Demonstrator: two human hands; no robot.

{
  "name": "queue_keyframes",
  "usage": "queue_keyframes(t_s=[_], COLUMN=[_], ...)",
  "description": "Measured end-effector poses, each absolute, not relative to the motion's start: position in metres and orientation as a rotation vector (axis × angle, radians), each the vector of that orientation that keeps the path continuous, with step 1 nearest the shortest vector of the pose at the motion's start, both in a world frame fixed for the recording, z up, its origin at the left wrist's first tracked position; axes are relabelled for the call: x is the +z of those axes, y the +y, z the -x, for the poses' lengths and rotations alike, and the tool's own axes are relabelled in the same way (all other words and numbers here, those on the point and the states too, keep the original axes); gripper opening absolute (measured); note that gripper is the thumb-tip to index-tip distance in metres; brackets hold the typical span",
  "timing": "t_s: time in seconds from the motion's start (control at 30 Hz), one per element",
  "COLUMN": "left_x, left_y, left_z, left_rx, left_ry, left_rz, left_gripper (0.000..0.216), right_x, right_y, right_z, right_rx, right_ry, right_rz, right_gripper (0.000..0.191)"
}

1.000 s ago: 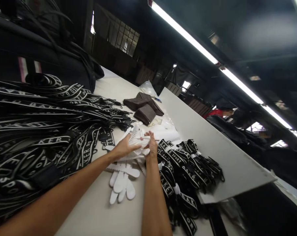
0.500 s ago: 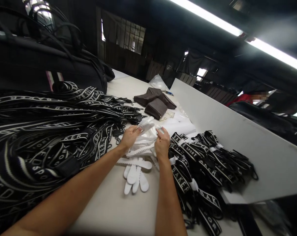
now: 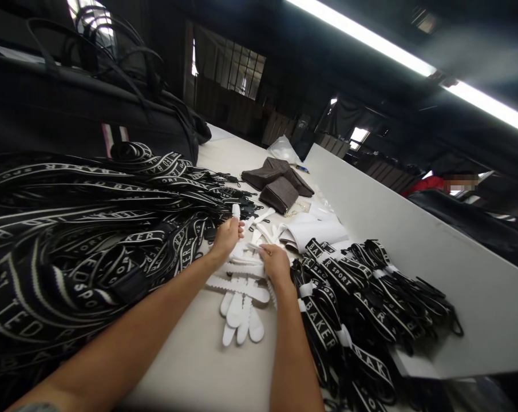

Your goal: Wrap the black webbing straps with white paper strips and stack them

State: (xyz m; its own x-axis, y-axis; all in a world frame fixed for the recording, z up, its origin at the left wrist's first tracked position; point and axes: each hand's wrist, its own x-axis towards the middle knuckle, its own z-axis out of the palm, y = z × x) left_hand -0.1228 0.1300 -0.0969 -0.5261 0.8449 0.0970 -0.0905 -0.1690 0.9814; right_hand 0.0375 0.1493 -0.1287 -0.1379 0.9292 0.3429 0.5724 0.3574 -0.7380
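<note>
The left hand [image 3: 228, 237] pinches a white strip [image 3: 236, 212], fingers closed; the right hand [image 3: 276, 263] grips another. Below, piled strips [image 3: 244, 312] lie on the tabletop [image 3: 190, 349] between loose straps [image 3: 125, 237] leftward and bundled straps [image 3: 321, 323] toward its right edge.

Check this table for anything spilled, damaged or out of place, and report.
Nothing stands out as spilled or damaged. The untidiest things are the white strips, heaped crisscross near the middle, and the loose straps piled on the left; they look messy compared with the banded bundles on the right.
</note>
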Motion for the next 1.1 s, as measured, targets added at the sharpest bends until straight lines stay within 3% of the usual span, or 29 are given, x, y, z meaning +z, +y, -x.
queue_keyframes(t_s=[0.17, 0.43, 0.8, 0.87, 0.97, 1.1], left_x=[-0.095, -0.094, -0.089, -0.076, -0.037, 0.02], left_y=[0.127, 0.128, 0.123, 0.113, 0.08, 0.008], left_z=[0.124, 0.127, 0.124, 0.12, 0.116, 0.144], left_rx=[1.752, 1.802, 1.674, 1.726, 1.789, 1.722], left_ry=[1.365, 1.377, 1.637, 1.672, 1.517, 1.245], left_rz=[-0.908, -0.882, -1.359, -1.456, -1.644, -1.735], left_gripper=[0.034, 0.048, 0.027, 0.032, 0.04, 0.05], right_x=[-0.126, -0.118, -0.114, -0.105, -0.072, -0.022], right_y=[0.155, 0.149, 0.151, 0.149, 0.132, 0.089], right_z=[-0.036, -0.042, -0.046, -0.047, -0.06, -0.097], right_rx=[0.404, 0.33, 0.452, 0.479, 0.534, 0.375], right_ry=[-1.651, -1.39, -1.436, -1.396, -1.303, -1.19], right_rz=[1.415, 1.412, 1.266, 1.261, 1.146, 0.826], right_gripper=[0.012, 0.02, 0.029, 0.032, 0.059, 0.048])
